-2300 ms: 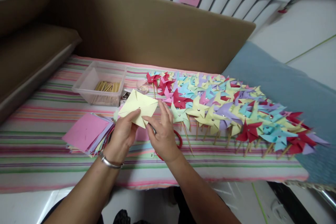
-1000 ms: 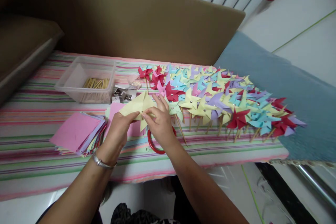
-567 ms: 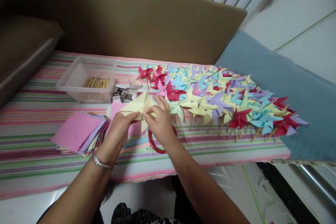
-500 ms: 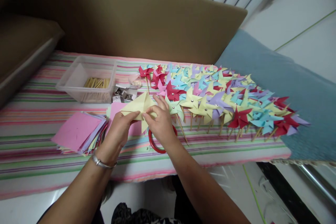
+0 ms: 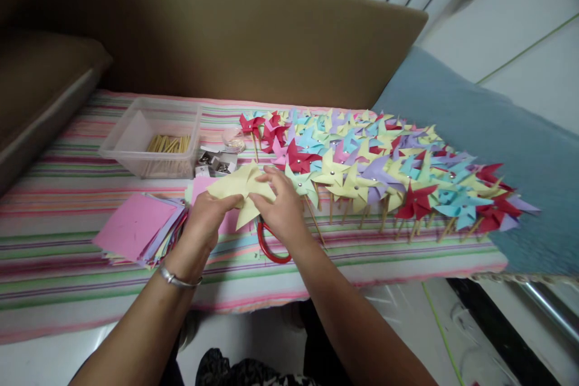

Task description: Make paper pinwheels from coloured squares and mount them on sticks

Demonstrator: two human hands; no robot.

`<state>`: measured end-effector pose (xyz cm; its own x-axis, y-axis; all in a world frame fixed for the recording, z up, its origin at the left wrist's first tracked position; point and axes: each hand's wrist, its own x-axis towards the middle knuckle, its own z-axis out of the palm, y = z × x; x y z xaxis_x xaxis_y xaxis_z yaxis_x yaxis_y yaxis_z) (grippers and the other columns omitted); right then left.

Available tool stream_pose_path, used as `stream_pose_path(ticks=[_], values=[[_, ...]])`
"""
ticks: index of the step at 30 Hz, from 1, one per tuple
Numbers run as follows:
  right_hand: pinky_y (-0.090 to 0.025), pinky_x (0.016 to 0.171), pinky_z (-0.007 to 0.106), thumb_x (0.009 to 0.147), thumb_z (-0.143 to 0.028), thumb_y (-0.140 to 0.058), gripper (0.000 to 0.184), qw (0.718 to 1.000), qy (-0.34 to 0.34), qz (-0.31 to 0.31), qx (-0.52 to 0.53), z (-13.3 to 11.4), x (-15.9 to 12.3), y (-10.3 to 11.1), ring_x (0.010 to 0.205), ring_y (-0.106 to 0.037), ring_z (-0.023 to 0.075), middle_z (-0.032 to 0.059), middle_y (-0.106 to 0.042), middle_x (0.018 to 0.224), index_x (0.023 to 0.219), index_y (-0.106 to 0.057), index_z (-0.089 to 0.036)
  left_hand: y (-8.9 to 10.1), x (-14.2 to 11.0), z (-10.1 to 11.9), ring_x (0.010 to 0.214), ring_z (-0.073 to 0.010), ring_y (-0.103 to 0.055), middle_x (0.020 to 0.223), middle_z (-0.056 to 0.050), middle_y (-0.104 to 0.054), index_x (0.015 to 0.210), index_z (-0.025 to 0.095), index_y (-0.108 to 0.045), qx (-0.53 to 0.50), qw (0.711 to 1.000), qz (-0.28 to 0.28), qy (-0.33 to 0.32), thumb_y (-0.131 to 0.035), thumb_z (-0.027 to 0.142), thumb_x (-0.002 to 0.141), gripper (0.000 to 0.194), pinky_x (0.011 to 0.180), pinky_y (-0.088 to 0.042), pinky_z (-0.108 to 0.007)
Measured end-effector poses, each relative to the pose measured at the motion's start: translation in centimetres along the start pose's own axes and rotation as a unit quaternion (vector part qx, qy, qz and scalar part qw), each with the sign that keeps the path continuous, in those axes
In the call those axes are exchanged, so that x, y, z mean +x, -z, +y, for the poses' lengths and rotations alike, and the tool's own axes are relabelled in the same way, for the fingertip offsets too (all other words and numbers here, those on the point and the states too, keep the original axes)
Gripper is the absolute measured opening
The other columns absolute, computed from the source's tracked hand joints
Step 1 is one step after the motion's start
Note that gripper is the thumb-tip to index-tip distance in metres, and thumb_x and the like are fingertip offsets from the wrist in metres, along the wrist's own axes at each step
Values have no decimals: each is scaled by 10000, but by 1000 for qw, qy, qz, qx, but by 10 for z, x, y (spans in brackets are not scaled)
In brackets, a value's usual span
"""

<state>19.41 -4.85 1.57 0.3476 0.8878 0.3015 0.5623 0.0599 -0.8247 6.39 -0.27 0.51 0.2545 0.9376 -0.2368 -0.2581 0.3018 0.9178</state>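
Note:
Both hands hold a pale yellow paper square (image 5: pixel 242 188), partly folded with its corners bent inward, just above the striped cloth (image 5: pixel 67 193). My left hand (image 5: pixel 204 226) pinches its near left side, with a silver bangle on the wrist. On the right side, my right hand (image 5: pixel 283 208) presses fingers over the paper's folded points. Under my right hand lies a pair of red-handled scissors (image 5: pixel 269 247).
A stack of coloured paper squares (image 5: pixel 136 228), pink on top, lies left of my hands. Behind them stand a clear plastic tub of wooden sticks (image 5: pixel 156 146) and a small box of metal pins (image 5: pixel 216 163). Several finished paper pinwheels (image 5: pixel 375 172) cover the right half.
The yellow square was flat and held up 2.3 s ago; now its corners are folded in and it sits lower. My right fingers have moved over its centre.

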Motion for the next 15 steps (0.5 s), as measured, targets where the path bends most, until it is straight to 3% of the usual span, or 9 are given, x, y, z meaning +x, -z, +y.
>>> stream_pose_path(ticks=[4,6,9,15], values=[[-506,836,388,691,-220,-682,666,982,-113,-82,127,2,8,15,996,-612,231,67,-634,1111,1309,-433,-249,0,-2,6,775,-212,-640,832,-60,-717,871,116,-715,33,999,-28,27,-740,132,506,367,731,-489,-312],[-528,730,360,695,-214,-669,771,961,-150,-142,185,6,10,18,841,-642,211,43,-657,983,1388,-334,-256,-1,-4,7,768,-207,-634,807,-55,-711,864,114,-709,56,996,-56,35,-718,124,524,340,719,-483,-306],[-525,695,328,669,-197,-679,777,944,-161,-189,216,12,9,17,818,-634,197,28,-651,974,1374,-360,-267,-1,-4,5,734,-188,-624,800,-48,-709,859,114,-706,83,992,-84,53,-697,116,546,313,684,-475,-286],[-527,740,313,607,-135,-689,714,942,-186,-186,209,14,8,15,905,-632,202,50,-650,1088,1280,-466,-221,-1,-2,-3,764,-199,-639,848,-56,-724,907,118,-715,96,991,-72,66,-727,116,532,375,708,-483,-290]])
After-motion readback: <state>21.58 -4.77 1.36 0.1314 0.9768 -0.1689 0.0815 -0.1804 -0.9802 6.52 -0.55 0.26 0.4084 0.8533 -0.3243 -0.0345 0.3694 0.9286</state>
